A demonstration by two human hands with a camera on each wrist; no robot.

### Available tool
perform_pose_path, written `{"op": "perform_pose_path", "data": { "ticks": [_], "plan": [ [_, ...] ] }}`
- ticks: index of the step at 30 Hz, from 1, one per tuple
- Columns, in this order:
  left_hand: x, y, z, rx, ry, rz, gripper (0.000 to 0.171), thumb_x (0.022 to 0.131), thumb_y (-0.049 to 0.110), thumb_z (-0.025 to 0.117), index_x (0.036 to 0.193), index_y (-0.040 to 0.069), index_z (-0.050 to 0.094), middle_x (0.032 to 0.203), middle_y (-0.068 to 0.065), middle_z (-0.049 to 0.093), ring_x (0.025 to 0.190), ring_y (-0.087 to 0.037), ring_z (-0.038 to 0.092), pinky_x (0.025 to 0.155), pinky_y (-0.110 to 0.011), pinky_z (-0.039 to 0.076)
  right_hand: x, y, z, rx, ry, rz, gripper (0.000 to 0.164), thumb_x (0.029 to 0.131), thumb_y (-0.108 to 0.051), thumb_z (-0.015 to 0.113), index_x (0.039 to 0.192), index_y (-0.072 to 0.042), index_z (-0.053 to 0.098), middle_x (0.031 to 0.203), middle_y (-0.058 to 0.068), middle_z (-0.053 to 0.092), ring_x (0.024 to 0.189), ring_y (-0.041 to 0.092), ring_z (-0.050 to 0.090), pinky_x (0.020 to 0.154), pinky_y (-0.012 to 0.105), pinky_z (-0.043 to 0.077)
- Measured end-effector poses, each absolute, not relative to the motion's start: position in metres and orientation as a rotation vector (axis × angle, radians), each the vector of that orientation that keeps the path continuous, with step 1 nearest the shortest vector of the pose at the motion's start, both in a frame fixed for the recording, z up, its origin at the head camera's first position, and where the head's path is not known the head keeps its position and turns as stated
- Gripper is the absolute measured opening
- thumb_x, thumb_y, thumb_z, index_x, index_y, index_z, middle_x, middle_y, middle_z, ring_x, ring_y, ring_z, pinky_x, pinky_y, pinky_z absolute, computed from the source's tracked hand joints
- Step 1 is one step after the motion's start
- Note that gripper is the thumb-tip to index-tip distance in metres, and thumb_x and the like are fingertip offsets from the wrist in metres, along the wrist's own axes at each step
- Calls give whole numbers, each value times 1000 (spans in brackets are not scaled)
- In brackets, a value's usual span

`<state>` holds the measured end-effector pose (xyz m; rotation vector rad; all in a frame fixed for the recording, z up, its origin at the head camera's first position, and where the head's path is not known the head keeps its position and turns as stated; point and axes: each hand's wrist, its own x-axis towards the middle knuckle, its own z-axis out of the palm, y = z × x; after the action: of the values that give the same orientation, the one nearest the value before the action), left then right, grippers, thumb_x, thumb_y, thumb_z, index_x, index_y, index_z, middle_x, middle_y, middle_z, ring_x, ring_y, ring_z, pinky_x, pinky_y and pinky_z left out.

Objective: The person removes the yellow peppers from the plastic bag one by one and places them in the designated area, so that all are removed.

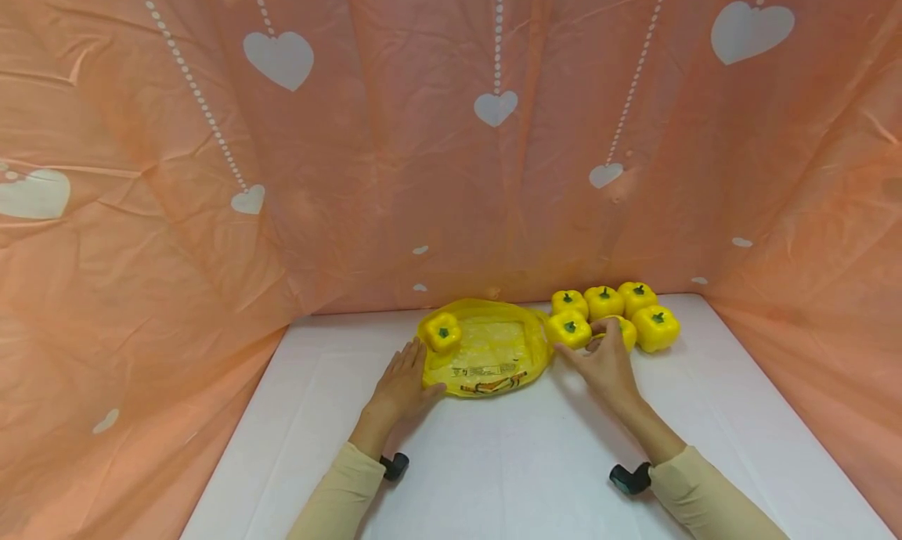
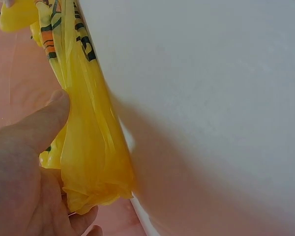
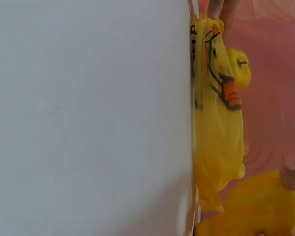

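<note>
A yellow plastic bag [image 1: 489, 352] lies spread with its rim rolled open, printed in black and orange. Inside it at the left stands one yellow bell pepper [image 1: 443, 333] with a green stem. My left hand [image 1: 402, 383] rests along the bag's left side, fingers extended; its thumb [image 2: 51, 115] touches the front wall in the left wrist view. Just right of the bag, my right hand [image 1: 606, 368] holds a yellow bell pepper [image 1: 569, 330] between thumb and fingers. The right wrist view shows this pepper [image 3: 263, 204] beside the bag, partly cut off by the frame.
Several more yellow bell peppers [image 1: 657, 328] stand grouped at the back right of the white table [image 1: 507, 462]; one is partly behind my right hand. A pinkish-orange curtain [image 1: 395, 133] with white hearts hangs behind the table and along both sides.
</note>
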<state>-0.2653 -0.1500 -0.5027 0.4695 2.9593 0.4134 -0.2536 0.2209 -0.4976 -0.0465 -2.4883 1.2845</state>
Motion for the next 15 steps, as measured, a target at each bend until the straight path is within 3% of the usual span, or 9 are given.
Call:
{"op": "perform_pose_path", "data": {
  "ticks": [15],
  "plan": [
    [-265, -150, -502, 464, 2958, 422, 92, 108, 49, 62, 167, -7, 22, 178, -24, 12, 165, -38, 14, 136, -49, 10, -249, 228, -504, -104, -2585, 1187, 72, 93, -30, 87, 131, 4, 37, 104, 19, 50, 89, 31, 54, 74, 34, 44]
  ]
}}
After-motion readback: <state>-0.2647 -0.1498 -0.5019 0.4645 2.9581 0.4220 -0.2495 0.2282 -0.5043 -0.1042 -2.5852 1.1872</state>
